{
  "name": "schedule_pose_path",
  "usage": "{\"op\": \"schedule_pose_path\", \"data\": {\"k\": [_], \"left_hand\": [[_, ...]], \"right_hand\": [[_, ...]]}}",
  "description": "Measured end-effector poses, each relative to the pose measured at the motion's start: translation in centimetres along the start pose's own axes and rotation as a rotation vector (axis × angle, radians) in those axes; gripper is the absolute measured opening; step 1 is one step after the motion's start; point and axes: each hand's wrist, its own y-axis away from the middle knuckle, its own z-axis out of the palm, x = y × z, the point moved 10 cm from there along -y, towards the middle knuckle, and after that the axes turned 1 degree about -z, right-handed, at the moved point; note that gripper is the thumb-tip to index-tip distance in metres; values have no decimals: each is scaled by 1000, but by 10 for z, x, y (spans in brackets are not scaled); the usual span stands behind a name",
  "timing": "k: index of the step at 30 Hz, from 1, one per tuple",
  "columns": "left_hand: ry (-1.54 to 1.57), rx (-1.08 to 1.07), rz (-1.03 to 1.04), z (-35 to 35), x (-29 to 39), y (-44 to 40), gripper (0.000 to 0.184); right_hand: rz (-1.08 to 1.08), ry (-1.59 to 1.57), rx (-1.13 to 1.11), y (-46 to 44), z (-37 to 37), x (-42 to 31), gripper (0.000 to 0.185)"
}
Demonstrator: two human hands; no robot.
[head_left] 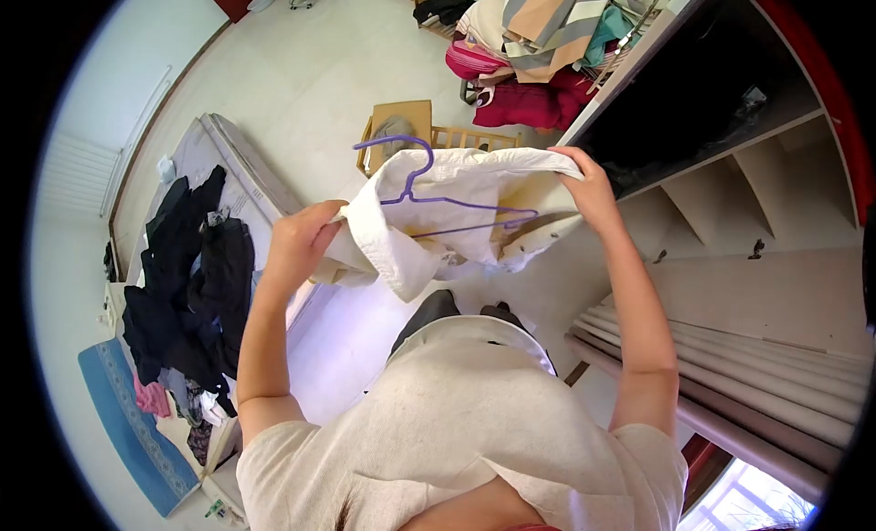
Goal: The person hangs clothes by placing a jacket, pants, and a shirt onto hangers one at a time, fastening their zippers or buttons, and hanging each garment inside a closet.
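Note:
A cream-white garment (456,176) is stretched between my two hands in front of my body. My left hand (301,244) is closed on its left edge. At the upper right, my right hand (589,189) grips the other end of the cloth, thumb and fingers pressed together. A purple hanger (411,180) sits inside the garment's opening, its hook sticking out above the collar and its lower bar showing within the folds. Neither hand touches the hanger.
Dark clothes (187,285) lie heaped on a mattress (242,184) at the left. Beyond the garment stands a wooden chair (411,116) with a grey item. Piled fabrics (547,29) are at the upper right, beside an open cabinet (730,184).

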Motion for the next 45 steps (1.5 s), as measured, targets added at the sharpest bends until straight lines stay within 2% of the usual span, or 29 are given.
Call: {"op": "schedule_pose_path", "data": {"k": [2,4,6,7,8,11,14,17,20,23,26,28,29,31,33,35,39,42,44,45], "left_hand": [[-80,99,21,3,6,2,21],[-71,117,-50,12,1,5,21],[32,121,-111,23,3,8,22],[161,65,-202,31,5,10,22],[214,67,-187,34,11,11,22],[394,97,-89,40,24,8,23],[445,34,7,45,43,-2,24],[436,-117,43,65,62,-17,23],[295,-106,136,77,79,-40,24],[186,-3,265,74,114,-69,32],[182,156,369,71,149,-81,38],[306,325,400,64,173,-78,41],[198,478,454,55,189,-63,40],[202,335,718,88,210,-26,37],[34,213,931,118,242,0,35],[-317,135,1078,156,288,12,33],[-549,147,1017,189,280,-14,30],[-328,-158,976,193,276,-23,25],[-118,-219,896,187,277,-23,23],[-12,-250,854,184,276,-22,22]], "right_hand": [[44,-36,45,23,-9,-30,37],[30,-29,82,59,-7,-66,43],[-131,220,119,103,15,-102,47],[20,69,-107,121,44,-101,47],[166,-86,-326,138,67,-98,47],[-202,307,-290,145,42,-117,51],[-571,823,365,149,-46,-160,48],[-418,738,130,126,-63,-128,43],[-270,760,-219,123,-50,-84,38],[-115,428,-227,125,-62,-49,33],[205,-23,-79,144,-82,-26,27],[210,-149,-56,158,-90,-25,27],[181,-188,-22,164,-95,-20,28],[158,-261,18,171,-106,-15,31],[165,-325,24,177,-115,-16,35],[130,-268,-3,180,-120,-27,40],[-59,-90,47,184,-131,-54,49],[-88,-343,208,188,-140,-81,57],[12,-261,102,189,-145,-61,42],[-31,-161,81,186,-149,-62,38]]}}
